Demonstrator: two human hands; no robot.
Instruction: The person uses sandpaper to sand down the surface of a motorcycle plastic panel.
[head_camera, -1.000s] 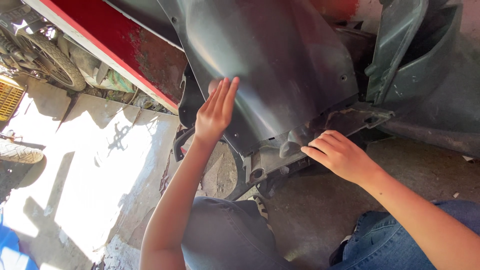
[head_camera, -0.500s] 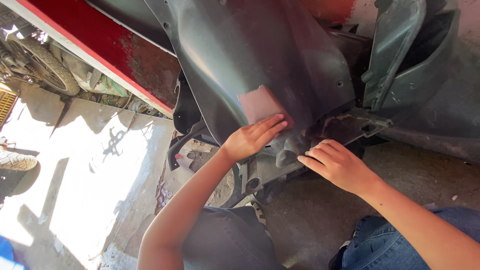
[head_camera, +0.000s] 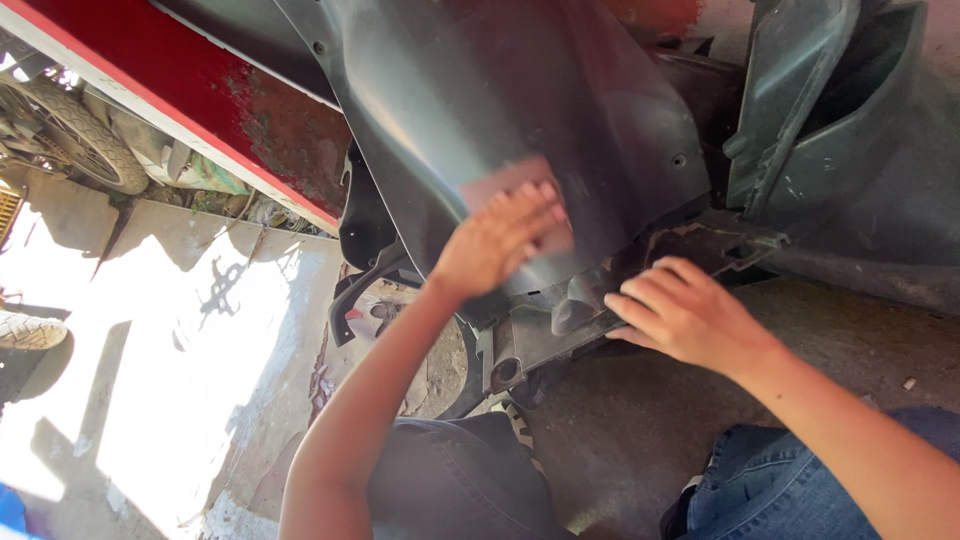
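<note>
Sunlit concrete floor (head_camera: 150, 380) fills the nine o'clock side of the head view, with a red-painted panel edged in white (head_camera: 200, 110) running along eleven o'clock and a worn rubber tyre (head_camera: 70, 140) beyond it. At twelve o'clock hangs the dark grey curved plastic body panel (head_camera: 480, 100) of a scooter. The left hand (head_camera: 500, 240) lies flat on it, fingers together and pressed onto a small reddish-brown sanding sheet (head_camera: 500, 180) whose upper edge shows above the fingertips. The right hand (head_camera: 680, 315), at three o'clock, rests curled over the panel's lower black bracket edge (head_camera: 700, 245), steadying it; its grip is loose, not pinching anything. Blue jeans (head_camera: 800, 490) show at five o'clock. To rub well, the palm should stay flat so pressure spreads evenly, strokes should follow the panel's curve, and the bracing hand should hold the panel firmly against wobble.
</note>
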